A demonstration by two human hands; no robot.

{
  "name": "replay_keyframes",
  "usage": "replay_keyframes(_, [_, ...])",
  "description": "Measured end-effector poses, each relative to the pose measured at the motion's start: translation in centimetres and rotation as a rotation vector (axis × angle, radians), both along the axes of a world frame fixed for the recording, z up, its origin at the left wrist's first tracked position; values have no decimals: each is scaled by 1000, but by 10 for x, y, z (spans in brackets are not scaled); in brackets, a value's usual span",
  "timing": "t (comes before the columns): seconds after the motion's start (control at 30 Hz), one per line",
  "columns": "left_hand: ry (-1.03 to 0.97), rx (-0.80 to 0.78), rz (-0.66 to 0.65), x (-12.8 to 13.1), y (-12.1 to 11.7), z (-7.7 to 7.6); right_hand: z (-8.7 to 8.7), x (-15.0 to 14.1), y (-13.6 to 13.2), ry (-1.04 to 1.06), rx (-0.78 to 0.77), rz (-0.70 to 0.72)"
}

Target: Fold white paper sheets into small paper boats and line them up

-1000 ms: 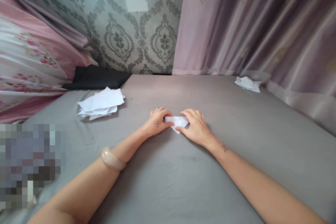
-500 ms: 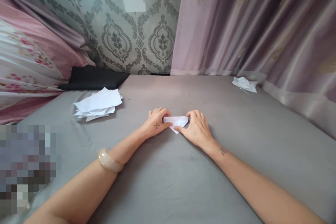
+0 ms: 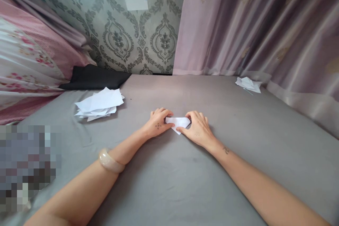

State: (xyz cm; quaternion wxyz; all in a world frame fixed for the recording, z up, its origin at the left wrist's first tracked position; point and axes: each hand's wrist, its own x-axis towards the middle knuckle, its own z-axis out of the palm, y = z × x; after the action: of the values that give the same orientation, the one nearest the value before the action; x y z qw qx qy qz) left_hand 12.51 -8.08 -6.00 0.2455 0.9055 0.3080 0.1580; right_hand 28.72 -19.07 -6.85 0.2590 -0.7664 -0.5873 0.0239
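Note:
A small piece of folded white paper [image 3: 179, 122] is held between both hands at the middle of the grey sheet. Its top edge is straight and its lower side comes down to a point. My left hand [image 3: 159, 123] grips the left end, thumb on the front face and fingers curled at the upper corner. The right end is in my right hand [image 3: 198, 128], whose thumb presses the lower front while the fingers bend behind the upper corner. The fingertips behind the paper are partly hidden. A pale bangle [image 3: 111, 161] circles my left forearm.
A loose stack of white paper sheets [image 3: 102, 102] lies at the left, before a black cloth [image 3: 92, 77]. Several folded white papers [image 3: 249, 84] sit at the far right by the curtain [image 3: 225, 24]. Patterned wall [image 3: 140, 42] stands behind the grey sheet [image 3: 169, 190].
Both hands keep their hold on the folded paper. The right fingers have shifted slightly at its upper right corner, and the view has moved a little.

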Motion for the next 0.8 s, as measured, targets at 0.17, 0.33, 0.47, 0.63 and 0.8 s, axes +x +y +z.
replay_keyframes(0.17, [9, -7, 1, 0, -1, 2, -3, 5, 3, 105, -24, -2])
replay_keyframes(0.33, [18, -16, 1, 0, -2, 3, -1, 8, 6, 174, -76, 3])
replay_keyframes(0.47, [9, -15, -3, 0, -1, 3, 3, 11, 7, 219, -124, 29])
replay_keyframes(0.63, [2, -22, -11, 1, -1, 2, 6, 15, 9, 187, -127, 108])
replay_keyframes(0.8, [-6, -31, -22, 0, 0, 1, 11, 14, 10, 211, -126, 176])
